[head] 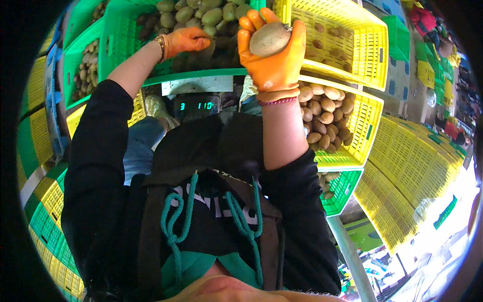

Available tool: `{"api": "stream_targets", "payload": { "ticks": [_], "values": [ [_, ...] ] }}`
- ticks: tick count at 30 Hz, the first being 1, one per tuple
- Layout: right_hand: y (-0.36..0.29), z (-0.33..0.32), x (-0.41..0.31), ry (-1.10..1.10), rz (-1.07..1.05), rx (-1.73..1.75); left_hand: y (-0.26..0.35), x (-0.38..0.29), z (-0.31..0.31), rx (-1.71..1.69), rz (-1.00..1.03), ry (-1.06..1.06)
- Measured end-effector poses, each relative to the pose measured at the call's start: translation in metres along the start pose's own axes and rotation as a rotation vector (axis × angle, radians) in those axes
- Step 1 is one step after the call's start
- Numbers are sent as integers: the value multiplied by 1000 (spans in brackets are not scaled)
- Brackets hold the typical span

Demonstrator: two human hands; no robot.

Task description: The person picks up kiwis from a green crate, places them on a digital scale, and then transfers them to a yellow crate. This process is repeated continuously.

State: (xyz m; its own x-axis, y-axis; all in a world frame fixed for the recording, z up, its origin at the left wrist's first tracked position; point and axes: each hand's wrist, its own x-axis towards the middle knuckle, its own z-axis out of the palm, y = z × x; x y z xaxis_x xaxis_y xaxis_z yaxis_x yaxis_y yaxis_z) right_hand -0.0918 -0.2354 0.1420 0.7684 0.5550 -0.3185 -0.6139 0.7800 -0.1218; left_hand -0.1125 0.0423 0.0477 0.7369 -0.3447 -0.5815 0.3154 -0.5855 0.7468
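Observation:
My right hand, in an orange rubber glove, is palm up with a brown kiwifruit resting in it, the fingers curled round its far side. My left hand, in a matching glove, reaches over a green plastic crate of kiwifruit. Its fingers are bent together near a shaded fruit; whether they grip it I cannot tell. Below that crate, a digital scale display shows lit green digits. Yellow crates stand to the right: one with a few fruits, another with many kiwifruit.
Green crates with small fruit stand at the far left. A green crate lies below the yellow ones at right. Stacked yellow crates rise beyond, beside a metal pole. People are in the far background at upper right.

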Motion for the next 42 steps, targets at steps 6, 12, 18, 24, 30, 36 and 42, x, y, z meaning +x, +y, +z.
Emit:
{"api": "stream_targets", "payload": {
  "ticks": [6, 12, 18, 24, 30, 36, 42],
  "values": [
    [9, 10, -13, 42, -63, -70, -10, -64, -12, -82, 83, 269],
    [-20, -4, -54, 32, -213, -53, 46, -111, -4, -405, 558, 26],
    [-65, -57, -147, 411, -371, -321, 60, -166, 20, -525, 367, 327],
    [-90, -141, -218, 938, -346, -739, 40, -206, 28, -579, 279, 511],
    [-93, -79, -202, 532, -424, -581, -8, -329, 22, -226, 41, 850],
    [-41, 9, -126, 200, -502, -444, -123, -451, 15, 606, -1124, 745],
    [6, 18, -58, 39, -449, -119, -76, -342, -4, 284, -578, 966]
  ]
}}
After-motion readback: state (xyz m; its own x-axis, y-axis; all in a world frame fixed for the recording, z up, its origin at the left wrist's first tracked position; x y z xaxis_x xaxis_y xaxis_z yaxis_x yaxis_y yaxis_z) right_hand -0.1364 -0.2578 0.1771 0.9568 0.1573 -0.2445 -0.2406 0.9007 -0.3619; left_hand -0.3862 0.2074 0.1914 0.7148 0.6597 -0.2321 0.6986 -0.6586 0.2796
